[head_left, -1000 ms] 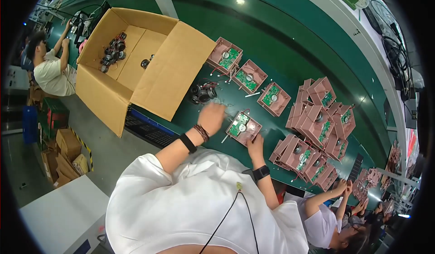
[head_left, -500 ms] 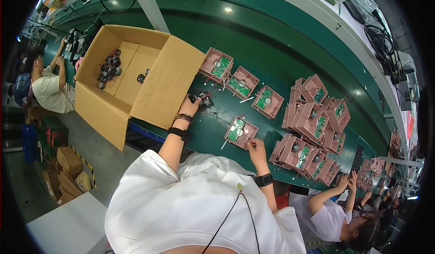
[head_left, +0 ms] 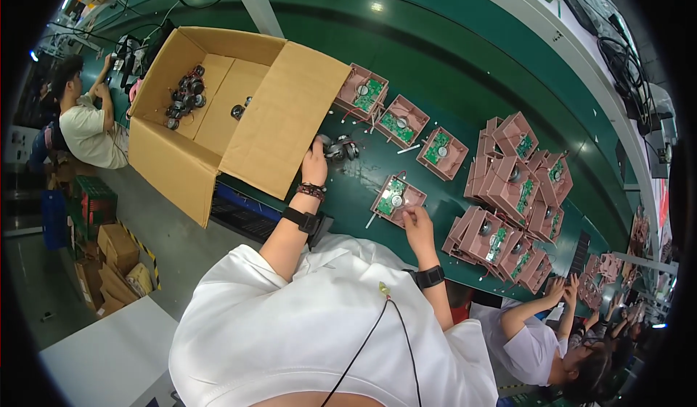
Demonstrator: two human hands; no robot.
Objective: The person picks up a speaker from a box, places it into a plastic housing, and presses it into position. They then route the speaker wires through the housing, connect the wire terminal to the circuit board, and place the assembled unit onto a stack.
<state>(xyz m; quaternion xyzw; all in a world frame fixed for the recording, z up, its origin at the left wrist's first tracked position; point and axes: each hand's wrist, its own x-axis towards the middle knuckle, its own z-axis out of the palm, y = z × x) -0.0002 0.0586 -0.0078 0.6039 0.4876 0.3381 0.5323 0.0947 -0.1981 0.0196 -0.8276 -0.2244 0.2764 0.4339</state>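
A small group of black round speakers with thin wires [head_left: 343,148] lies on the green bench beside the carton's flap. My left hand [head_left: 314,164] is at the left side of this group, its fingers curled around one speaker's edge. In front of me sits a pink open housing [head_left: 412,195] with a green circuit board [head_left: 392,191] and a round silvery part inside. My right hand [head_left: 419,227] is closed at the housing's near right edge, fingertips pinching there. Whether the fingertips also hold a wire is too small to tell.
A large open carton [head_left: 247,135] at the left holds several more speakers [head_left: 186,96]. Three similar housings [head_left: 401,121] form a row behind. Stacked housings [head_left: 508,189] stand at the right. One co-worker [head_left: 91,127] is at far left, another [head_left: 534,345] at right.
My view has shifted, so the bench scene sits slightly more to the right. My left hand has turned, its fingers now pointing farther away beside the speakers. My right hand stays at the housing's edge.
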